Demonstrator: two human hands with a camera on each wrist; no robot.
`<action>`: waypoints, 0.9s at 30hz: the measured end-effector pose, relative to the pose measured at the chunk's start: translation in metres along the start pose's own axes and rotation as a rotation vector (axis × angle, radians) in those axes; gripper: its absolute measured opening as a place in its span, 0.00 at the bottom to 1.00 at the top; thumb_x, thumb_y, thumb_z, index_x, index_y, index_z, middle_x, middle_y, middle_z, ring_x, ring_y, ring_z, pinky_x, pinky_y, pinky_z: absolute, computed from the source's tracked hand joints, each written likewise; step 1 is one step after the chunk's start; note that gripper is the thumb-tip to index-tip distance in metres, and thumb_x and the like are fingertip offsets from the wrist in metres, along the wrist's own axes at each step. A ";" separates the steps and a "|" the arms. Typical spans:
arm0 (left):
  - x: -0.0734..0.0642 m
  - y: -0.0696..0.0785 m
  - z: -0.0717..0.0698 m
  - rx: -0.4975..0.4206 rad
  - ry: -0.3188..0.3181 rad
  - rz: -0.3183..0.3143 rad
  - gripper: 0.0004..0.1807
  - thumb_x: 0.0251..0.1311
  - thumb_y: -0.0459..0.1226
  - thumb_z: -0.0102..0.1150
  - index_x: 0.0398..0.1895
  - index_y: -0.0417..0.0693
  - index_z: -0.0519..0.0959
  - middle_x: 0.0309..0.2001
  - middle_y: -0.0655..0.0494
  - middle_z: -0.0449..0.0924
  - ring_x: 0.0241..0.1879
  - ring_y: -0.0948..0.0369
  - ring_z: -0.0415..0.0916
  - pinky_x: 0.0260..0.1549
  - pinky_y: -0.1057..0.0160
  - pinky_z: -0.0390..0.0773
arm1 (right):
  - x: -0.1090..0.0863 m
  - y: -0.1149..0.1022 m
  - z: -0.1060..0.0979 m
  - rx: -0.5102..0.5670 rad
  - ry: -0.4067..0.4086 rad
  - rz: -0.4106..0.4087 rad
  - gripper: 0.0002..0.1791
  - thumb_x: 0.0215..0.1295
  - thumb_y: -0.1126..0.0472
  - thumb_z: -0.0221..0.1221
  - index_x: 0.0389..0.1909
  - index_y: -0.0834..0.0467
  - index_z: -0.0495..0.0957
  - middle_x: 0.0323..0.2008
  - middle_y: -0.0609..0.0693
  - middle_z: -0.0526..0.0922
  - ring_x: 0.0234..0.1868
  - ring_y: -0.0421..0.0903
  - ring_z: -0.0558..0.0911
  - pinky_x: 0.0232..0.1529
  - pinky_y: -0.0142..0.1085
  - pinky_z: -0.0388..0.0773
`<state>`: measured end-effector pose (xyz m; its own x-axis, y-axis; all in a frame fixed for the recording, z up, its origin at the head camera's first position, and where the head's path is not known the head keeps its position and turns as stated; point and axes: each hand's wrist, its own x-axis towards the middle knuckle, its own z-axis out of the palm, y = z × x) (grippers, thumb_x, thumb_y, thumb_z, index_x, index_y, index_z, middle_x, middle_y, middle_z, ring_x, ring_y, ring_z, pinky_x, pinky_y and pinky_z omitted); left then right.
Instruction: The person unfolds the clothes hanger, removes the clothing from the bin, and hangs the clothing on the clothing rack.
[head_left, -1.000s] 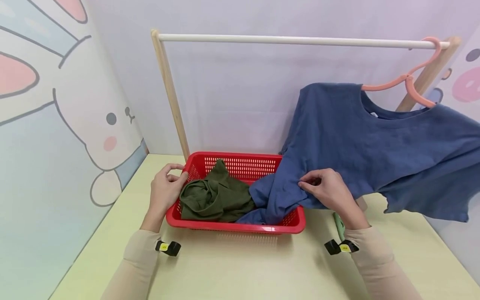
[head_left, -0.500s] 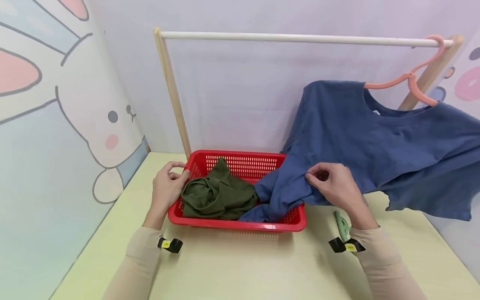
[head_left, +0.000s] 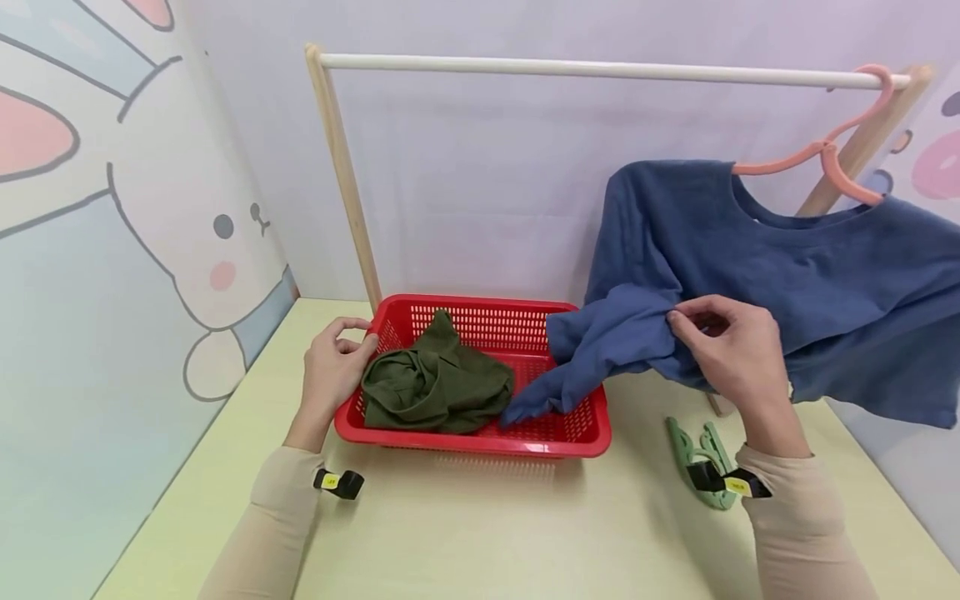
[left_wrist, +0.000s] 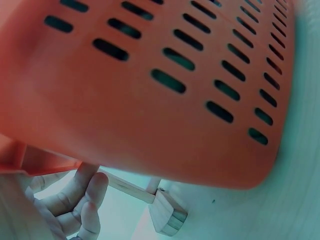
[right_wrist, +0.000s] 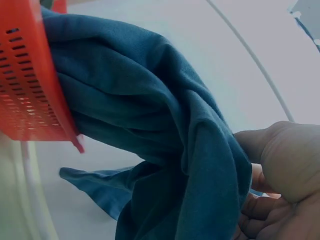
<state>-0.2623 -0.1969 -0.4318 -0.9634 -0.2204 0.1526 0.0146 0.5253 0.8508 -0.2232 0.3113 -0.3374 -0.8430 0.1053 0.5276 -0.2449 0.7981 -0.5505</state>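
Observation:
In the head view my left hand [head_left: 333, 371] grips the left rim of a red perforated basket [head_left: 472, 443]. The left wrist view shows its fingers [left_wrist: 95, 192] at the rim, beside the basket's outer wall. With thumb and fingertips my right hand [head_left: 738, 354] pinches a bunched fold of a blue T-shirt [head_left: 750, 283]. A tail of that shirt hangs into the basket's right half; its neck sits on a pink hanger [head_left: 847, 171]. In the right wrist view the blue cloth [right_wrist: 150, 95] drapes over the red rim. A crumpled dark green garment [head_left: 438, 379] lies in the basket's left half.
A rack with a white rail [head_left: 585, 69] and wooden posts [head_left: 345, 179] stands behind the basket, the hanger hooked at its right end. A folded green plastic item [head_left: 681, 454] lies on the pale yellow table [head_left: 480, 533], near my right wrist. Walls stand on both sides.
My right hand has moved right and slightly up, drawing the blue T-shirt partly out of the basket. More basket floor and the green item show. The left hand stays on the rim.

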 end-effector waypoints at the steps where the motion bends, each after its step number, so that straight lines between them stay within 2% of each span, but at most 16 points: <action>1: 0.000 0.000 0.000 0.002 0.001 0.001 0.20 0.80 0.49 0.62 0.67 0.51 0.81 0.42 0.43 0.93 0.39 0.53 0.89 0.46 0.58 0.91 | 0.001 0.001 -0.002 -0.003 0.008 0.012 0.12 0.75 0.53 0.72 0.47 0.58 0.93 0.36 0.52 0.89 0.30 0.32 0.77 0.32 0.21 0.70; 5: 0.000 0.000 0.000 0.000 0.002 0.002 0.20 0.80 0.49 0.62 0.67 0.51 0.81 0.42 0.43 0.93 0.40 0.52 0.89 0.45 0.61 0.90 | 0.002 0.005 -0.010 -0.002 0.036 0.057 0.14 0.76 0.52 0.71 0.49 0.58 0.93 0.35 0.43 0.87 0.32 0.31 0.77 0.33 0.20 0.70; 8: 0.000 0.000 0.000 0.000 0.001 -0.001 0.21 0.80 0.48 0.62 0.68 0.51 0.81 0.43 0.42 0.93 0.40 0.52 0.90 0.46 0.58 0.91 | 0.003 0.007 -0.015 0.003 0.050 0.088 0.15 0.76 0.50 0.71 0.50 0.58 0.93 0.33 0.31 0.83 0.33 0.31 0.78 0.35 0.20 0.70; 11: 0.000 0.000 0.000 0.002 -0.001 -0.008 0.20 0.80 0.48 0.62 0.68 0.51 0.81 0.44 0.42 0.93 0.41 0.52 0.90 0.48 0.54 0.91 | 0.002 0.009 -0.019 0.008 0.055 0.112 0.16 0.76 0.48 0.70 0.51 0.57 0.92 0.31 0.23 0.79 0.34 0.32 0.78 0.35 0.20 0.71; 16: 0.000 -0.001 -0.001 -0.006 -0.008 -0.006 0.21 0.80 0.49 0.62 0.69 0.51 0.81 0.44 0.42 0.93 0.41 0.52 0.90 0.49 0.51 0.92 | 0.002 0.012 -0.021 0.018 0.041 0.138 0.18 0.76 0.47 0.70 0.52 0.57 0.92 0.31 0.22 0.79 0.35 0.34 0.78 0.35 0.20 0.71; 27: 0.001 0.000 -0.001 -0.009 -0.010 -0.001 0.21 0.81 0.49 0.62 0.68 0.51 0.81 0.43 0.43 0.93 0.40 0.53 0.89 0.48 0.55 0.91 | 0.002 0.011 -0.021 0.002 0.035 0.145 0.18 0.76 0.46 0.70 0.53 0.56 0.92 0.30 0.21 0.79 0.35 0.32 0.78 0.36 0.20 0.71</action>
<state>-0.2625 -0.1984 -0.4314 -0.9662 -0.2121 0.1468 0.0164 0.5177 0.8554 -0.2177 0.3323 -0.3286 -0.8524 0.2401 0.4646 -0.1226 0.7718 -0.6239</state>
